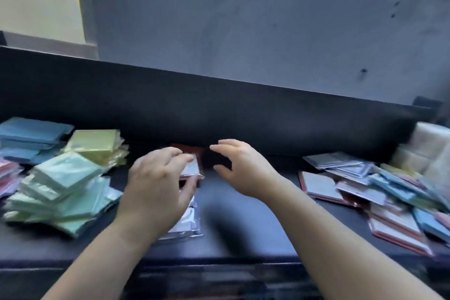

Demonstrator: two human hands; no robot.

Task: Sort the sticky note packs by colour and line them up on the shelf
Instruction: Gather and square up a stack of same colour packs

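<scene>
Sticky note packs lie on a black shelf (243,231). My left hand (158,187) grips a red pack (192,168) at the top of a short row of red packs (187,221) in the middle. My right hand (241,168) hovers just right of that pack with relaxed fingers, holding nothing. At the left stand sorted piles: green packs (60,192), yellow packs (97,146), blue packs (31,136) and pink packs (7,178) at the edge. The frame is blurred by motion.
A mixed heap of unsorted packs (379,192), red, blue and grey, spreads over the right side. Pale wrapped bundles (423,151) stand at the far right. A black back panel (219,109) rises behind the shelf, with a grey wall above.
</scene>
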